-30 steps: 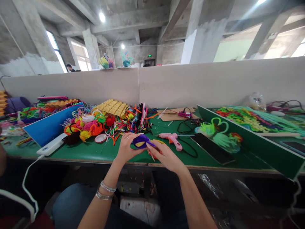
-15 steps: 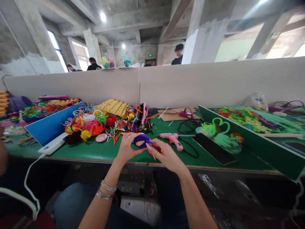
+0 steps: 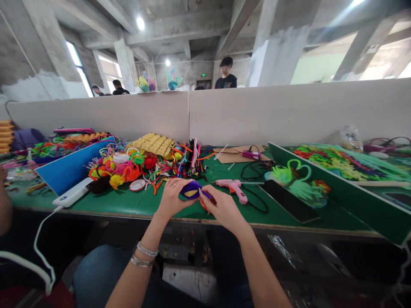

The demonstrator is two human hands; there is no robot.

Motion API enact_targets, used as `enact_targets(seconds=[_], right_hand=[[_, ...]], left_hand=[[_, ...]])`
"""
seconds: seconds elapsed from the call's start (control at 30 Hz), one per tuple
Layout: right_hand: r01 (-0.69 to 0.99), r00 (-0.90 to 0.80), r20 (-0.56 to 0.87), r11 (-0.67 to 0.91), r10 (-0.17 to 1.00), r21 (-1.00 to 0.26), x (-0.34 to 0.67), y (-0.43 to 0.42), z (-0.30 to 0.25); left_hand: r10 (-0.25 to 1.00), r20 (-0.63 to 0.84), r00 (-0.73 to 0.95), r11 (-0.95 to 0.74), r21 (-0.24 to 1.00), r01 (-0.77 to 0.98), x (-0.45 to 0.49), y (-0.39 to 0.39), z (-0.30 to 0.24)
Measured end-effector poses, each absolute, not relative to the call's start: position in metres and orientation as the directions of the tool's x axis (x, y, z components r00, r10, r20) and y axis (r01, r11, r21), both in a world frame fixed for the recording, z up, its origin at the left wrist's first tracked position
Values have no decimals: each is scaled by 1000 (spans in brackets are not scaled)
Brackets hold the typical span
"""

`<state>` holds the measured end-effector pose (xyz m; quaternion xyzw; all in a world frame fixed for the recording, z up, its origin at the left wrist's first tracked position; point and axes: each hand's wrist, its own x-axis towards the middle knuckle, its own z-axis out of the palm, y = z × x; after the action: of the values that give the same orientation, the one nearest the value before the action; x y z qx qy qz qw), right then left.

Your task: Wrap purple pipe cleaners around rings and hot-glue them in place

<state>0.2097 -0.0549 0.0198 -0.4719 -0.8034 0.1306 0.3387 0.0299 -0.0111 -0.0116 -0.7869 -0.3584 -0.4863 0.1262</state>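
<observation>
Between my two hands, above the front edge of the green table, is a purple fuzzy pipe-cleaner piece point(image 3: 192, 185) with a yellow patch at its middle. My left hand point(image 3: 171, 199) curls round its left side, thumb below and fingers above. My right hand point(image 3: 221, 207) pinches its right end with the fingertips. Something red point(image 3: 204, 206) shows just under the right fingers, partly hidden. Right of my hands lies a pink glue gun point(image 3: 236, 188) with a clear stick in its back.
A heap of colourful pipe-cleaner pieces point(image 3: 123, 169) and a yellow egg tray point(image 3: 154, 144) lie behind to the left. A blue board point(image 3: 70, 164) and white power strip point(image 3: 72, 192) stand left. Rightward are a phone point(image 3: 289, 200), a green swan figure point(image 3: 298, 186) and a dark green board point(image 3: 340, 194).
My right fingers have closed in further on the purple piece, which is tilted a little more. Behind the partition, a person has moved left.
</observation>
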Motion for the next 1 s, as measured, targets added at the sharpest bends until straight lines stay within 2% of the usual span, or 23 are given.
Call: enact_targets(seconds=[0.4, 0.57, 0.83, 1.0], right_hand=[[707, -334, 339, 471, 880, -528, 212, -46, 12], [727, -328, 325, 457, 887, -513, 212, -45, 11], [674, -360, 303, 471, 882, -569, 219, -38, 0], [592, -392, 275, 469, 878, -655, 221, -39, 2]], left_hand=[[394, 859, 327, -692, 43, 721, 28, -5, -17], [410, 855, 319, -692, 64, 719, 31, -6, -16], [431, 833, 346, -696, 63, 715, 31, -4, -19], [443, 817, 369, -701, 59, 711, 30, -7, -12]])
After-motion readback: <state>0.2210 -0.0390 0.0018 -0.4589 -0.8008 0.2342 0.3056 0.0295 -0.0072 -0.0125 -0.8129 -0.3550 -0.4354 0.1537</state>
